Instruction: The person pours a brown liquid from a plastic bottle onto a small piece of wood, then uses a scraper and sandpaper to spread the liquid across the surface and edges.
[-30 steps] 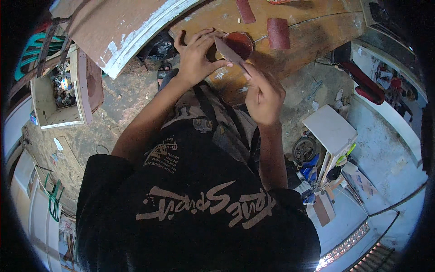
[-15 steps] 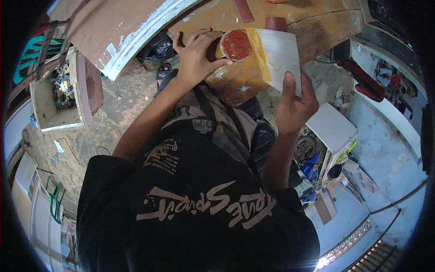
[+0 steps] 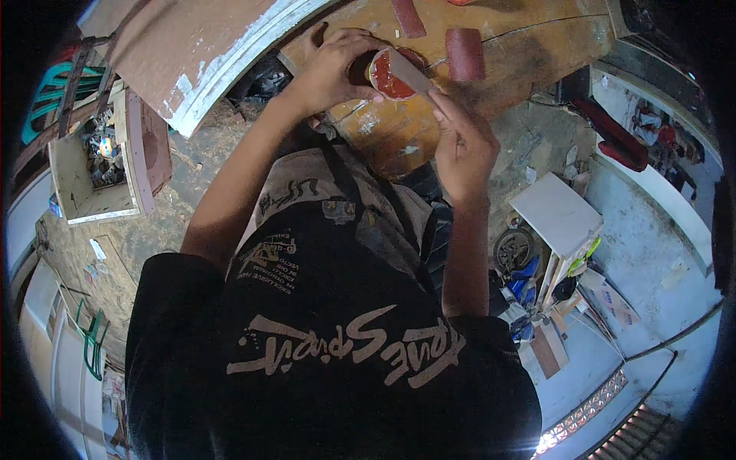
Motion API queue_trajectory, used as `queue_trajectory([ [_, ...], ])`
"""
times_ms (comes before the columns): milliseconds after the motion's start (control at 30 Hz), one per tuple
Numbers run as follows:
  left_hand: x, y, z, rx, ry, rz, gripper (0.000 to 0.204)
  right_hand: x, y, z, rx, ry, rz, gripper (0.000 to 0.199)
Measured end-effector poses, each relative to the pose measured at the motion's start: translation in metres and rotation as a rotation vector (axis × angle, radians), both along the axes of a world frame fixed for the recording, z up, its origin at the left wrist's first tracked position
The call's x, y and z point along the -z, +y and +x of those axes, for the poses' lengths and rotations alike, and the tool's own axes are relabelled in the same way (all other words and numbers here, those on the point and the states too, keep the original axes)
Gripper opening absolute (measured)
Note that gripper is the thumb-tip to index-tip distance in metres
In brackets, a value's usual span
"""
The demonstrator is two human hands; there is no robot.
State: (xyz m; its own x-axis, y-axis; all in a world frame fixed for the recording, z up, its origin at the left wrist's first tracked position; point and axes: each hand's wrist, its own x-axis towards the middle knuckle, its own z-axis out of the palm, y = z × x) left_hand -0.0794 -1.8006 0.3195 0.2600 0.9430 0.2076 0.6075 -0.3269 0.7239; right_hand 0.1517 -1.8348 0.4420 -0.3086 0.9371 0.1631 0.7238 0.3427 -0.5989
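Note:
A small round tub of red-brown paste (image 3: 385,83) rests at the near edge of the worn yellow-brown wooden surface (image 3: 529,50). My left hand (image 3: 326,73) curves round its left side, thumb near the front rim and fingers behind. In my right hand (image 3: 466,149) is a thin flat spreader (image 3: 410,74), pinched at its lower right end. Its other end tilts over the tub and covers the right part of the opening. How deep its edge sits in the paste is hidden.
Two strips of dark red sandpaper (image 3: 465,55) lie beyond the tub. A large panel with a white edge (image 3: 230,80) slants across the upper left. On the floor stand a wooden box (image 3: 100,195) at left and a white cabinet (image 3: 557,213) at right.
My right hand has moved left and turned the spreader from showing its broad, yellow-smeared face to nearly edge-on, bringing it over the tub. My left hand stays round the tub.

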Motion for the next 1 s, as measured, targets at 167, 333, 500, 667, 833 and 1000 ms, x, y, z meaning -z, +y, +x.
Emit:
queue_trajectory([
  [167,-0.003,0.006,-0.006,0.122,0.023,-0.034,0.077,-0.005,-0.004,0.003,-0.124,-0.021,0.067,0.033],
  [333,0.001,0.004,-0.006,0.102,0.088,-0.016,0.078,-0.023,-0.004,0.010,-0.177,-0.035,-0.077,0.034],
  [500,-0.003,0.004,-0.005,0.129,0.116,-0.021,0.080,-0.036,-0.001,0.028,-0.038,-0.061,-0.185,0.021],
  [667,-0.001,0.002,-0.002,0.080,0.110,0.040,0.087,-0.039,0.014,0.024,0.146,-0.026,-0.130,0.022],
  [833,-0.004,-0.001,0.017,0.000,0.102,0.019,0.089,-0.010,0.022,0.009,0.070,0.039,-0.008,0.022],
  [1000,-0.003,-0.002,0.026,-0.042,0.023,-0.003,0.085,-0.008,0.007,-0.002,0.323,0.071,-0.113,0.021],
])
